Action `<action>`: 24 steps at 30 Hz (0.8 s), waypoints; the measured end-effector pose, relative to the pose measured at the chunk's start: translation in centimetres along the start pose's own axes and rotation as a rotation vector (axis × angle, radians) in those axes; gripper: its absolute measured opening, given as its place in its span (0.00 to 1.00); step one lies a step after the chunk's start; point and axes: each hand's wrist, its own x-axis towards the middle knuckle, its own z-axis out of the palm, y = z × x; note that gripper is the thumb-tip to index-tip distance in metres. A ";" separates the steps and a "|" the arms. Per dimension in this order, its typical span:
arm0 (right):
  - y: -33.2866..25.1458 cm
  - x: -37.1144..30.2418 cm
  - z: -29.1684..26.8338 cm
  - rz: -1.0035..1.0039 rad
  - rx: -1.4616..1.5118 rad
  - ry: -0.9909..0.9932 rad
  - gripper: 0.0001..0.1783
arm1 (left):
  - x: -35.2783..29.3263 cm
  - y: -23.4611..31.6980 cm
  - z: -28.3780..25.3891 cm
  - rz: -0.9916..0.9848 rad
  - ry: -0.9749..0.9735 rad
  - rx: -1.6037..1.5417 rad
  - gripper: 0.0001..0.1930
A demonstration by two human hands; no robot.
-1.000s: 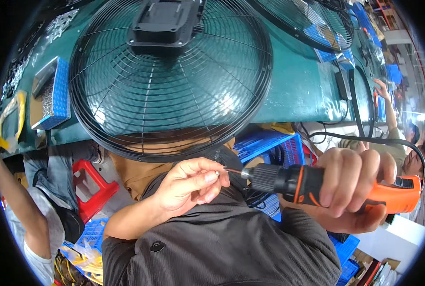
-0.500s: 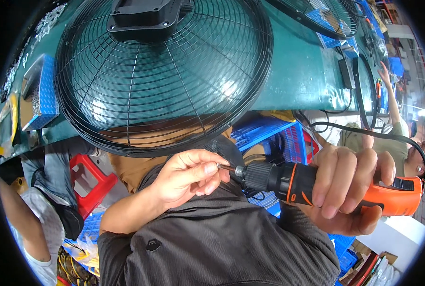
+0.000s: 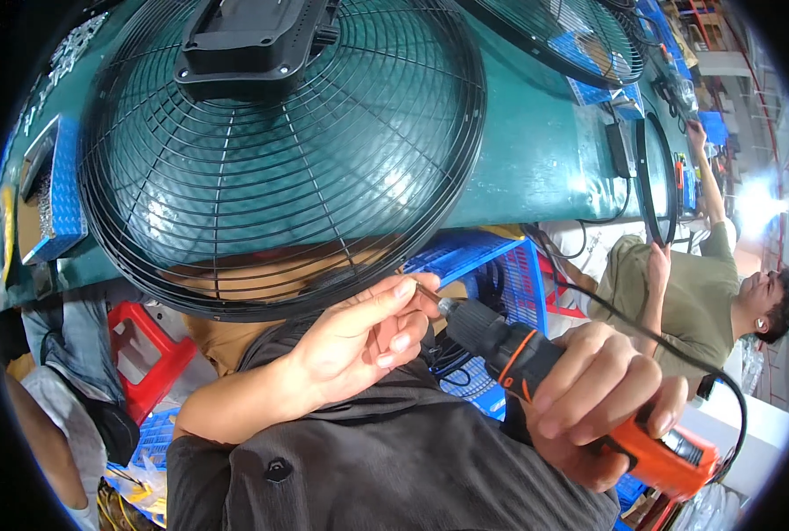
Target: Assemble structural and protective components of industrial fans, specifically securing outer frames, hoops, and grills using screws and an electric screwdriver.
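left hand [image 3: 359, 341]: just off the middle at 7 o'clock; its thumb and forefinger were pinched round the slim copper-coloured bit [image 3: 426, 293], the other fingers loosely curled
right hand [image 3: 598, 389]: at 4 o'clock, wrapped round the body of the orange-and-black power screwdriver [image 3: 501, 345]
power screwdriver: lay aslant between the hands, its bit toward 10 o'clock and its orange end toward 4 o'clock, where a black cable [image 3: 746, 416] curved away
fan guard [image 3: 224, 190]: the big black wire cone filled 11 o'clock on the green table [image 3: 527, 168], its near rim overhanging the edge, a black housing [image 3: 248, 44] on top
change in tilt: half a second earlier the screwdriver had pointed almost straight at 9 o'clock; now it had swung round to 10
change in place: the fingertips and bit had been apart from the rim, below it in view; now they had come up to the rim at the guard's 5 o'clock
what that meant: this read as work shifting from open air to the guard's edge
bit tip: whether it touched the rim, or carried a small piece, was too blurred to tell
surroundings: a blue patterned box [image 3: 67, 190] stood at 9 o'clock, a red stool [image 3: 151, 354] at 8, a blue crate [image 3: 527, 274] and a co-worker [image 3: 669, 288] at 3
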 end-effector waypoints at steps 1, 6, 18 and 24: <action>0.1 -0.1 -0.2 0.000 -0.006 -0.002 0.23 | 0.2 0.0 0.1 -0.008 0.038 -0.025 0.16; 0.9 -0.1 -1.3 0.037 -0.040 -0.154 0.24 | 0.7 0.2 -0.2 0.010 -0.072 -0.122 0.17; 2.1 1.5 -0.4 0.259 -0.132 -0.221 0.25 | 0.6 0.4 -1.2 0.005 0.082 0.040 0.20; 3.2 2.5 0.4 0.320 -0.108 -0.274 0.24 | -3.6 1.3 -2.0 0.304 0.447 0.619 0.22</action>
